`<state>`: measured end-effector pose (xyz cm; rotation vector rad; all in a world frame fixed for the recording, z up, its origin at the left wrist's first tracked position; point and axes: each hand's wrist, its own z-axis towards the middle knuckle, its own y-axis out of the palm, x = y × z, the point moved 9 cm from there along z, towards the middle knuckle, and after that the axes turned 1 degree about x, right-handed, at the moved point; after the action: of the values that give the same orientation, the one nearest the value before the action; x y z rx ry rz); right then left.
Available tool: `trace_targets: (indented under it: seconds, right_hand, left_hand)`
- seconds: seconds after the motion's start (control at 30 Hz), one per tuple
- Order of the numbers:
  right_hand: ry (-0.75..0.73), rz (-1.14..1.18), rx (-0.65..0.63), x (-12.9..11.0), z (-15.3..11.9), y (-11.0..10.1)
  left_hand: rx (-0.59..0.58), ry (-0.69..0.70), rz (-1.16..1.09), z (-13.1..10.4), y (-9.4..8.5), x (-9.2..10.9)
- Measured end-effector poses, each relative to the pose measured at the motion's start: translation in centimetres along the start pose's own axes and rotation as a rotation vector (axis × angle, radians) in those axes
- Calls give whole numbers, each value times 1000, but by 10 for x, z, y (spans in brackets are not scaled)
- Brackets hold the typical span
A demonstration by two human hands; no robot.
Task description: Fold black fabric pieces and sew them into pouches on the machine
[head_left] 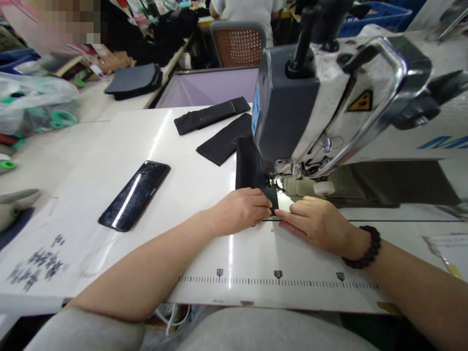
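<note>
Fingers (263, 200) of the left hand (237, 214) are narrowing onto the near end of a black cloth (248, 165), apparently holding its edge between fingertips and thumb. Fingers of the right hand (321, 224) are bunching loosely, index fingertip reaching the same corner; whether they are gripping or only steadying, cannot tell. Cloth is lying flat on the white table (204, 263), its right edge running in at the presser foot (272, 182) of the sewing machine (288, 102). Needle contact is hiding in the metalwork. Progress on this piece: edge is sitting at the foot, no finished seam showing on it, so it is probably being positioned or only partly stitched; the near end is lying on the wearer's side of the foot. Just beyond, two folded black pieces (212, 115) (227, 139) are resting apart from the hands, both bearing faint pale marks, possibly stitching; whether they are finished, cannot tell. Olive cloth (391, 183) is lying under the machine arm to the right, untouched, its state unclear. Farther left, a phone (134, 196) is lying face up; beyond it, a stack of dark grey pieces (133, 80) is waiting near the far edge. Past the table, a person in white (248, 12) is sitting at a chair (239, 46).
</note>
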<state>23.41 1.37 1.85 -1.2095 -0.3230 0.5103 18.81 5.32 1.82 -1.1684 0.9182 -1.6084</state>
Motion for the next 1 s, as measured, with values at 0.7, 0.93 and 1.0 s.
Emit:
trace_targets:
  seconds: [0.7, 0.93, 1.0]
  right_hand:
    - [160, -17, -118, 15, 0, 13]
    - [245, -112, -125, 24, 2, 16]
    - [269, -134, -120, 25, 3, 16]
  left_hand:
    - [-24, -81, 63, 3, -4, -8]
    - [-3, -156, 69, 3, 0, -25]
    - [7, -159, 81, 2, 0, -28]
